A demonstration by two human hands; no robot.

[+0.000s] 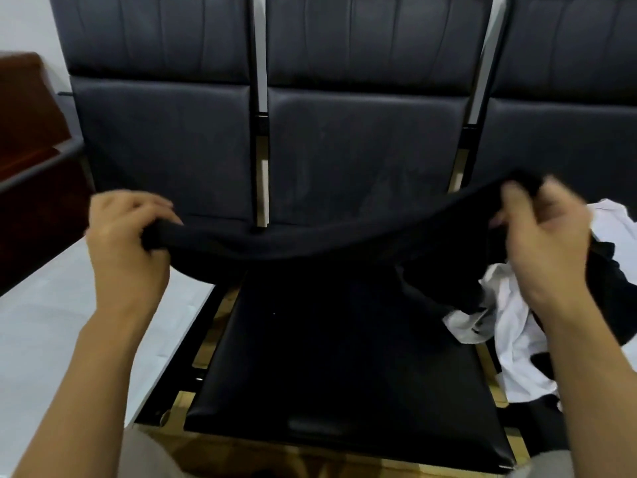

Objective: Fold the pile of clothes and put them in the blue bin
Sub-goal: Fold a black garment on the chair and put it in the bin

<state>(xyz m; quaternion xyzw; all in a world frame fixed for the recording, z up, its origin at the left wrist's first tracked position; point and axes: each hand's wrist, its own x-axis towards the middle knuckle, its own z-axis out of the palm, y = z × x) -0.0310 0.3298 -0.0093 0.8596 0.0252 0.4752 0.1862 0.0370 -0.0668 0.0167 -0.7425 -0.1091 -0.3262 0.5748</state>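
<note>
Risk first: the black garment [310, 250] sags between your grips above the black seat [344, 374], and black on black could hide an uneven fold. On the left, your left hand [127, 236] is curled tight around one bunched edge. On the right, your right hand [548, 236], blurred, pinches the other edge. The remaining pile [517, 322] lies just beside it. No blue bin is visible.
</note>
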